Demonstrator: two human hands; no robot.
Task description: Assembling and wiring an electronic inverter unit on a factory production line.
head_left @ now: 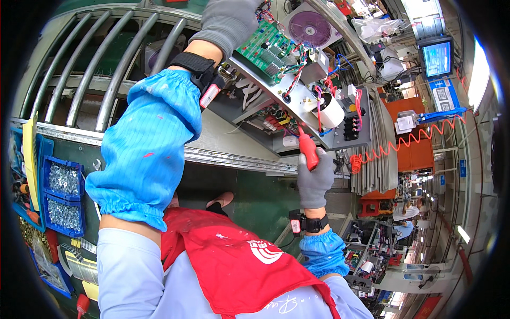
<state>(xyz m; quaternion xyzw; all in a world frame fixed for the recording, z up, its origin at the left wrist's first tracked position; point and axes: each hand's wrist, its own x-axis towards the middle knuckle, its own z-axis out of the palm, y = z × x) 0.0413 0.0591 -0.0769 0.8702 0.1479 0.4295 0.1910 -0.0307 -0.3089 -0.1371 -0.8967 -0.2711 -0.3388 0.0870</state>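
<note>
My left hand [229, 22], in a grey glove, reaches to the top edge beside a green circuit board [265, 48]; its fingertips are hidden. The board is mounted on an open metal chassis [271, 87] fitted with wiring and components. My right hand [315, 182], also gloved in grey, is closed around a red tool [307, 147] with a tapered front end, whose exact kind I cannot make out. The tool's narrow end points up to the chassis's near edge, close to a white cylinder [331, 112]. Whether it touches the chassis I cannot tell.
A roller conveyor [114, 69] runs along the left. Blue bins [64, 178] of small metal hardware stand at the lower left, with a wrench [97, 165] beside them. A red coiled hose [393, 149] hangs at the right, near stacked grey panels [380, 175]. A monitor [437, 58] stands beyond.
</note>
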